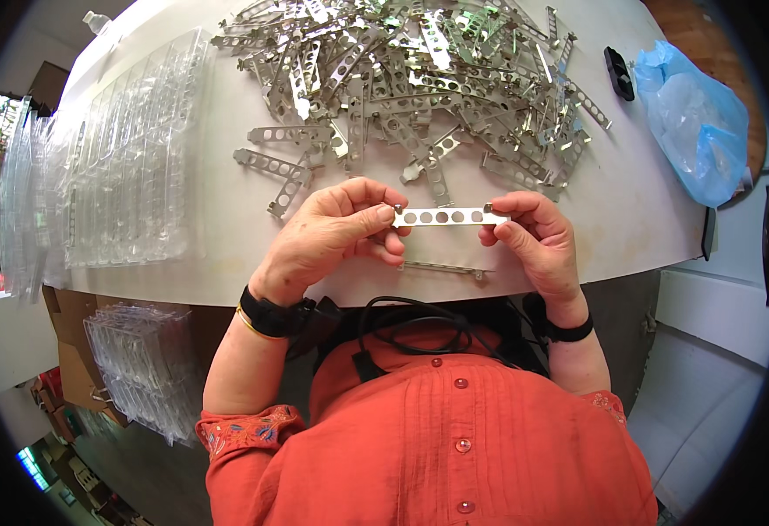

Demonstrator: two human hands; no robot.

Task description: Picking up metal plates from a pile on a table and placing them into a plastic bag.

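The perforated metal bracket (441,216) is located at the centre of the frame, held lengthwise between both hands in front of the body. The left hand (336,228) has its thumb and fingers closed on the left end; the right hand (538,241) pinches the right end in the same way. This two-end hold appears intended to keep the part level and its row of round holes unobstructed — only the ends are covered.

A second bracket (446,268) lies on the tabletop (235,254) just below the held one in the frame, edge toward the camera and within easy reach.

A loose pile of brackets (402,79) occupies the upper centre, its parts overlapping at random angles; this suggests bulk supply rather than ordered storage. Clear plastic trays (139,158) stand at the left, their long channels running up the frame — probably set aside there to leave the middle free for handling. A blue plastic bag (695,123) rests at the upper right, near a small black object (618,74).
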